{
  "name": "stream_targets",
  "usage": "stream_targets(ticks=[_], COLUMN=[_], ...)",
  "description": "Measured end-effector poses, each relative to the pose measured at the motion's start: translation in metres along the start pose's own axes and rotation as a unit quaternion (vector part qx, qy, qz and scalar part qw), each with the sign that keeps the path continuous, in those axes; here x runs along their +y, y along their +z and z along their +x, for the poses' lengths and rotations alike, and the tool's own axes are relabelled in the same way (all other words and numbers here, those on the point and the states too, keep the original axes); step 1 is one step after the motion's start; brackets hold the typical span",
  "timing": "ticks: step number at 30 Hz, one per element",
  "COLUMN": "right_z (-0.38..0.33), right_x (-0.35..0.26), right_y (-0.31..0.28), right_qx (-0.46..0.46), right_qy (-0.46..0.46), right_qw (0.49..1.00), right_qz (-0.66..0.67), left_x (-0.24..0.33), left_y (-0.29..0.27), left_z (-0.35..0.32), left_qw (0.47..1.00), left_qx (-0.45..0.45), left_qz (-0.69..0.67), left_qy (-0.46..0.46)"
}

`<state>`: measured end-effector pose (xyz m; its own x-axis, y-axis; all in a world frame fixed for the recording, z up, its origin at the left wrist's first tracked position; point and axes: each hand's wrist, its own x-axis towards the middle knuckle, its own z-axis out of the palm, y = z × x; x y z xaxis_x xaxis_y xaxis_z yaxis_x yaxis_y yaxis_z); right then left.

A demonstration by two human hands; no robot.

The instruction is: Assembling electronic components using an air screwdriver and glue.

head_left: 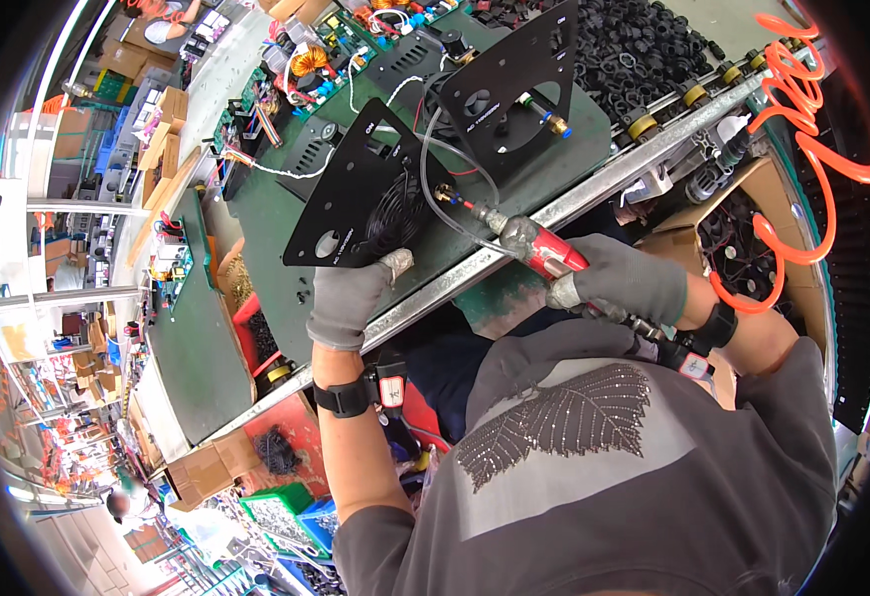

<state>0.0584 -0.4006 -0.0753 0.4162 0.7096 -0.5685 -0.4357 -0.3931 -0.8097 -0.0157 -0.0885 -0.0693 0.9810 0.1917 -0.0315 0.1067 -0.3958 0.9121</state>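
My left hand (344, 303), in a grey glove with worn fingertips, is closed on the near edge of a black metal panel (341, 199). The panel stands tilted on a green board and has holes, a slot and a round fan grille. In my gloved right hand (639, 280) is a red and silver air screwdriver (544, 248). Its tip points left at a brass fitting (445, 194) by the panel's right side; whether they touch I cannot tell. A clear tube (429, 149) loops behind the driver. A second black panel (514, 94) stands further right, with a blue-ended fitting.
The green board (266, 223) rests on a metal-railed line (554, 209). Circuit boards with a copper coil (308, 62) and wires lie beyond the panels. Many black plastic parts (634, 60) are heaped at the back right. An orange coiled hose (812, 149) hangs at right, above a cardboard box (797, 214).
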Motion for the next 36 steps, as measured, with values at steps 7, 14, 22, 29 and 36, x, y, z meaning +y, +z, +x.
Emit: stream_targets(ticks=[7,14,22,29,36], right_z=[-0.001,-0.025,0.000,0.023,0.045], right_x=[-0.009,0.014,0.000,-0.015,-0.006], right_y=[0.007,-0.005,0.009,0.032,0.049], right_qx=[0.009,-0.062,-0.130,-0.147,-0.200], right_qy=[0.009,-0.024,0.026,0.028,-0.081], right_qw=[1.000,0.997,0.989,0.979,0.973], right_qz=[-0.003,-0.043,-0.068,-0.137,-0.083], left_x=[-0.008,-0.023,-0.097,-0.089,-0.058], left_y=[0.004,-0.065,-0.115,-0.070,-0.049], left_z=[0.000,-0.024,-0.092,-0.058,-0.094], left_qw=[0.997,0.978,0.942,0.890,0.935], left_qx=[0.042,0.013,0.308,0.337,0.297], left_qz=[-0.065,0.208,0.062,0.294,-0.075], left_qy=[-0.014,0.005,-0.119,-0.086,-0.179])
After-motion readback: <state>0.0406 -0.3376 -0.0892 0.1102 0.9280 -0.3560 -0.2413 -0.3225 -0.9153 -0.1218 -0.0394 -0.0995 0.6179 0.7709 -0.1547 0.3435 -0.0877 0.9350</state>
